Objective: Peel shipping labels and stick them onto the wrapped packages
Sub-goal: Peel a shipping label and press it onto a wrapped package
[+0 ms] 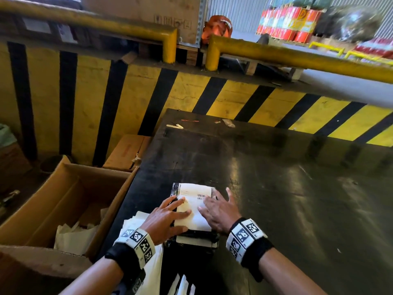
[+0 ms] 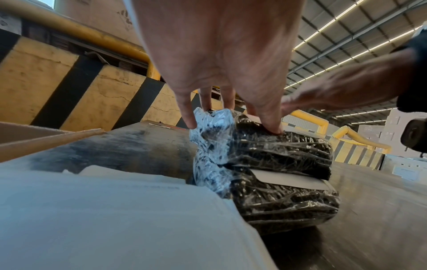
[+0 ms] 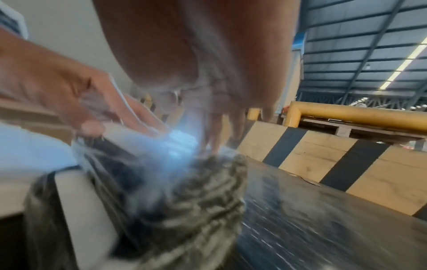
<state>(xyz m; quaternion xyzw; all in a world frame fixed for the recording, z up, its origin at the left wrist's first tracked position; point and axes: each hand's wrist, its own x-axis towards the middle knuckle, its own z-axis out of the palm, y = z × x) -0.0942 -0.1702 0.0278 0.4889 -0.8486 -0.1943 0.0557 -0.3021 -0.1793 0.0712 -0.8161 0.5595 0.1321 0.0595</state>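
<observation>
Hands are pressing a white shipping label (image 1: 194, 206) flat onto the top wrapped package (image 1: 176, 189) near the front-left part of the dark table (image 1: 297, 199). The left hand (image 1: 168, 218) is lying with straight, spread fingers across the label's left side, and the left wrist view is showing its fingertips (image 2: 273, 127) bearing down on the crinkled film; the right hand (image 1: 219, 209) is resting flat and spread on the label's right side, holding nothing. Judging by how the label is lying — fully down, barcode visible — this package appears to be at the smoothing stage, nearly finished. Beneath it a second package (image 2: 284, 202) is sitting with a pale sheet between the two, seemingly a label already on it, though that is unclear. White sheets (image 1: 136, 222) are lying just left of the stack, probably labels waiting to be peeled, so more of the job is likely remaining. An open cardboard box (image 1: 63, 188) holding white paper is standing against the table's left edge, very near the left hand — anything pushed that way could be tipping over the edge. To the right and far side, the tabletop is offering wide room, with only small scraps (image 1: 228, 122) near the striped yellow-and-black wall (image 1: 187, 92).
</observation>
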